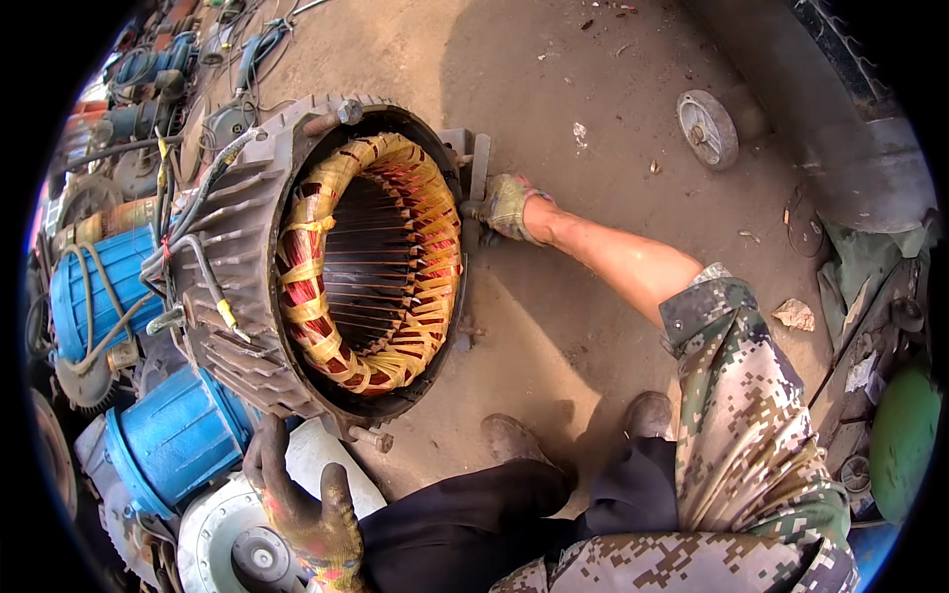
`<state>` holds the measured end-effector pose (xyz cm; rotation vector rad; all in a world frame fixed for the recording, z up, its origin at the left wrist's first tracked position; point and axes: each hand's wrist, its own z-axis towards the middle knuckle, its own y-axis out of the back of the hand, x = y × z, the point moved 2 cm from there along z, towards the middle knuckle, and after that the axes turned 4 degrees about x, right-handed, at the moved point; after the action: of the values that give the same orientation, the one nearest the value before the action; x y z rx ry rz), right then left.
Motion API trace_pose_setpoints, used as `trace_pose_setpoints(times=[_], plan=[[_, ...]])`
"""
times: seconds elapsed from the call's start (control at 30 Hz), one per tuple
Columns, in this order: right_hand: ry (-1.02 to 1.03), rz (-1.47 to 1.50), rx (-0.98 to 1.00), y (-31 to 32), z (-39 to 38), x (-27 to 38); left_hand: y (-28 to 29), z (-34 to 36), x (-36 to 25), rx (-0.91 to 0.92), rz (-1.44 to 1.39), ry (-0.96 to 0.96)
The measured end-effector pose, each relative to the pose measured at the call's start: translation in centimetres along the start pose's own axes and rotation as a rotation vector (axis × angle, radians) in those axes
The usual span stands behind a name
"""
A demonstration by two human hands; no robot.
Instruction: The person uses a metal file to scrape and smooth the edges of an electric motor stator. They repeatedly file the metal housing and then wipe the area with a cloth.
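A large grey finned motor housing (242, 212) lies tilted at the left centre, its round mouth toward me. Inside it sits a ring of stator windings (318, 252), red wire bound with yellowish tape around a dark slotted bore. My right hand (512, 206), in a stained work glove, is closed at the housing's right rim, beside a flat metal foot (480, 166); its fingertips are partly hidden. My left hand (311, 509), also gloved, is below the housing, thumb and fingers apart, holding nothing. Its fingertips come close to the housing's lower edge. Bolts (372, 438) stick out at the rim.
Blue motors (178, 435) and a pale round-flanged machine (213, 524) crowd the left. Lead wires (210, 282) hang off the housing's side. A wheel (707, 129) lies on the dirt floor at upper right, near a large dark metal body (840, 148). My shoes (647, 415) stand close by.
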<state>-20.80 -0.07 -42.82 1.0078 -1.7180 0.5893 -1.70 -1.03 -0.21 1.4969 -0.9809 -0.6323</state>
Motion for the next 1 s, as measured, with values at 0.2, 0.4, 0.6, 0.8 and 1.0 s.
trace_pose_setpoints(times=[0.2,0.4,0.6,0.8,1.0], plan=[[0.359,-1.045,0.043,8.1,2.5,-10.7,-8.7,1.3,-1.7,-0.189,-0.09,-0.125],[0.269,-0.925,0.022,7.5,0.4,-7.7,-9.2,0.2,-1.1,-0.136,-0.052,-0.152],[0.051,-0.624,0.042,7.7,0.5,-8.3,-9.0,0.1,-1.3,-0.125,-0.124,-0.176],[-0.075,-0.414,0.019,9.8,-1.4,-4.6,-8.7,-0.4,-1.2,-0.103,-0.106,-0.203],[-0.1,-0.372,-0.002,9.4,-1.1,-4.6,-8.3,-0.9,-1.8,-0.089,-0.172,-0.206]])
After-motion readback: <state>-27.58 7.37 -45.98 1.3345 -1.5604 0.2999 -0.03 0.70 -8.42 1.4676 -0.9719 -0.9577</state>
